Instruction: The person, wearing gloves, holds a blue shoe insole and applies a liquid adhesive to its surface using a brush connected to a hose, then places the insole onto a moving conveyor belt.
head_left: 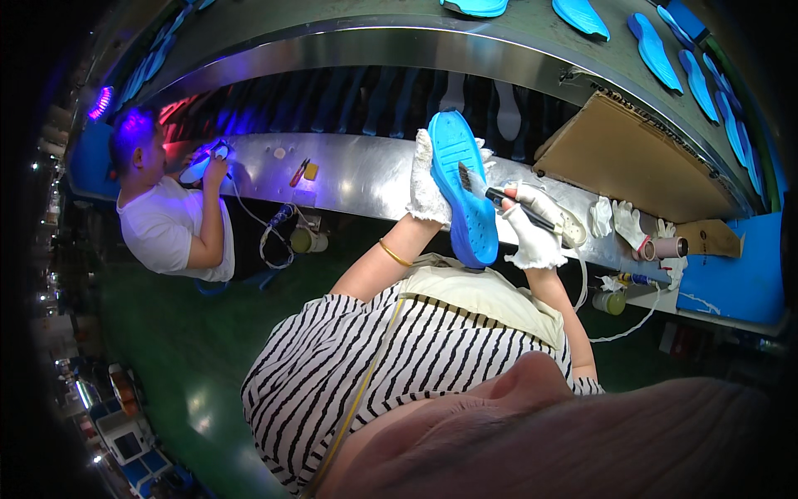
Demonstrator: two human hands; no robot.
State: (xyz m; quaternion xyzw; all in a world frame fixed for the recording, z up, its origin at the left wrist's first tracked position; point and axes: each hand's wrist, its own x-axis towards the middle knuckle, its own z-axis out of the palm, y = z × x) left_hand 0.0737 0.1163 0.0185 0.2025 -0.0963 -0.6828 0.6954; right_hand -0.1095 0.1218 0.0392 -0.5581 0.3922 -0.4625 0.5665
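My left hand (pixel 425 190), in a white knit glove, grips a blue shoe sole (pixel 453 143) from beneath and along its left edge. The sole is tilted upright, its inner face toward me, a darker blue rim along its lower left side. In my right hand (pixel 533 239), gloved with bare fingertips showing, is a brush (pixel 496 196) with a black handle. Its dark bristles touch the middle of the sole. Just beyond my right hand, a pale shoe-shaped piece (pixel 568 223) with small holes rests on the metal bench (pixel 357 176).
White gloves (pixel 628 223) and a cardboard tube (pixel 667 248) lie at the bench's right. A cardboard sheet (pixel 640 154) leans behind them. Blue soles (pixel 654 51) ride on the belt (pixel 532 21) above. A co-worker (pixel 170 220) holds a shoe at left, near red-handled pliers (pixel 299 172).
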